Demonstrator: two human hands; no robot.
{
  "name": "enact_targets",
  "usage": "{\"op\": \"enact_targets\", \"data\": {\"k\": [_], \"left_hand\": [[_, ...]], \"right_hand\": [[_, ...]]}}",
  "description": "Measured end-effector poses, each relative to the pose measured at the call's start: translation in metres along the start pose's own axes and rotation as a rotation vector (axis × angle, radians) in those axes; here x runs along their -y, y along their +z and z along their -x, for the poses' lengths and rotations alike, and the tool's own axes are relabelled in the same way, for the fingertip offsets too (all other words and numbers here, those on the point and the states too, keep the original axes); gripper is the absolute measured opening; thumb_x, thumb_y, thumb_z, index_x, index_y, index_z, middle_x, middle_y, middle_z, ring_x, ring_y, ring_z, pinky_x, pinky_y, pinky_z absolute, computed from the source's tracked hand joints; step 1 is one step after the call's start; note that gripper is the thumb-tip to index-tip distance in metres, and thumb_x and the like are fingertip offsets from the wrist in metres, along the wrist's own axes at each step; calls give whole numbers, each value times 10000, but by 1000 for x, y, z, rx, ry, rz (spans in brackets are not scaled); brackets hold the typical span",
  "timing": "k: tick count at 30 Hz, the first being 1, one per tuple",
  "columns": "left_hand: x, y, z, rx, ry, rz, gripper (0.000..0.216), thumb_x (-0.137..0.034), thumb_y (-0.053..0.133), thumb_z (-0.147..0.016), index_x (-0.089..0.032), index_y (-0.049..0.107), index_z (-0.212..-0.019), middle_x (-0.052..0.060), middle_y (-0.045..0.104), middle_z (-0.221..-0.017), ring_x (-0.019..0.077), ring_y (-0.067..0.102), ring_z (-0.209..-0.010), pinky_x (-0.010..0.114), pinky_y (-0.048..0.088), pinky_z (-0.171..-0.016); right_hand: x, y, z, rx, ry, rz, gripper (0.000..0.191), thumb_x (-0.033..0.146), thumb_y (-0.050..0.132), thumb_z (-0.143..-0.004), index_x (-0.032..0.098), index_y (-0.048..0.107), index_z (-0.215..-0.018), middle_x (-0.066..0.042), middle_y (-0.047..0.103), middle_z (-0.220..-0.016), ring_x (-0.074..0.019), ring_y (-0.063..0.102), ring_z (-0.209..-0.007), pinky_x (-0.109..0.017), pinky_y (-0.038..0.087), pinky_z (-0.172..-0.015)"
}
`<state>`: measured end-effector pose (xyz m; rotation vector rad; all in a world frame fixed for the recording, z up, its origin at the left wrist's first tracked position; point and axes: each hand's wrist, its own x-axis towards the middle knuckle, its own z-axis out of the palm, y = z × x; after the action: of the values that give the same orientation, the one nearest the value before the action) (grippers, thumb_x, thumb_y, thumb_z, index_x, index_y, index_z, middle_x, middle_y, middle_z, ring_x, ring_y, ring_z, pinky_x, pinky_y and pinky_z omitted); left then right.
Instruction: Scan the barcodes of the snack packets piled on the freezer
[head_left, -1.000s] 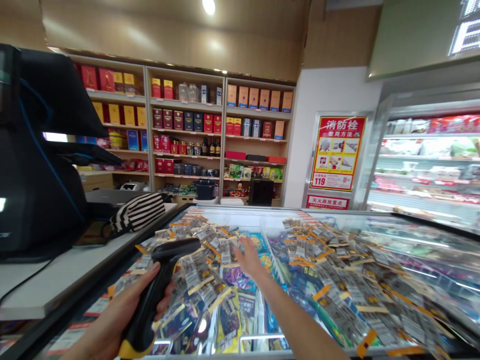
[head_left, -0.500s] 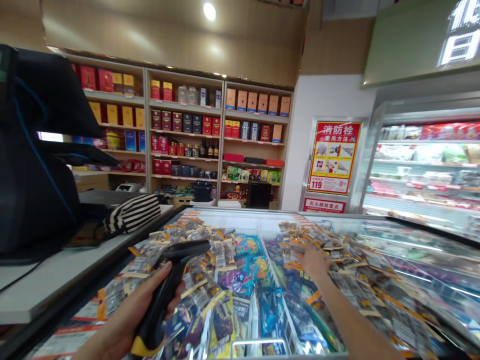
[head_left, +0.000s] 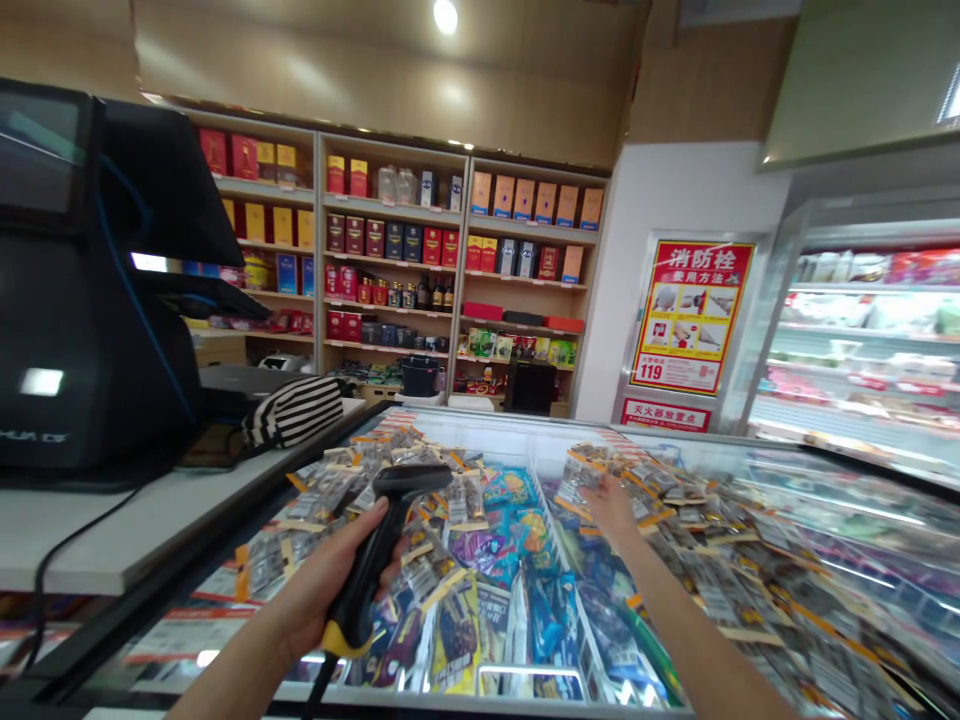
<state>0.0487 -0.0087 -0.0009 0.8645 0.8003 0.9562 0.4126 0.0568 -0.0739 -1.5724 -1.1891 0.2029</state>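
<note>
My left hand (head_left: 337, 575) is wrapped round the handle of a black and yellow barcode scanner (head_left: 376, 552), whose head points right over the glass-topped freezer (head_left: 480, 428). My right hand (head_left: 613, 508) is further over, at the near-left edge of the right-hand heap of packets (head_left: 705, 540). Its fingers appear closed on the edge of a small clear snack packet (head_left: 571, 492) with orange ends; the fingertips are partly hidden. A second heap of similar packets (head_left: 330, 490) lies on the left, behind and beneath the scanner.
Bagged frozen goods (head_left: 517, 530) show through the glass. On the left, a white counter (head_left: 82, 540) holds a black checkout terminal (head_left: 67, 390) and a striped pouch (head_left: 296, 410). Shelves of boxed goods (head_left: 390, 240) stand behind, and a lit display fridge (head_left: 870, 330) is at right.
The view has turned slightly left. My right hand has shifted a little left, and the packet at its fingertips has moved with it. The scanner stays in my left hand.
</note>
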Motion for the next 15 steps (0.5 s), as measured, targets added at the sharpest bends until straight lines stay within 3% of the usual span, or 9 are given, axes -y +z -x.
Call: {"op": "enact_targets", "data": {"k": [7,15], "left_hand": [[7,22,-13,147,10,-41,301,-436,467,-717,-144,510,-657,-20,502,-515,56,419,-373,170,336,-350],[13,38,-39,203,54,-55,333,-471,461,-708,-148,516,-768,-21,503,-518,70,434,-377,184,337,-352]], "right_hand": [[30,37,12,128,-32,-195,204,276,490,-633,183,476,-814,-60,645,-854,-194,598,-792,-298,451,-708],[28,49,9,146,-38,-201,192,268,490,-623,174,479,-790,-66,650,-789,-208,605,-738,-315,459,-677]]}}
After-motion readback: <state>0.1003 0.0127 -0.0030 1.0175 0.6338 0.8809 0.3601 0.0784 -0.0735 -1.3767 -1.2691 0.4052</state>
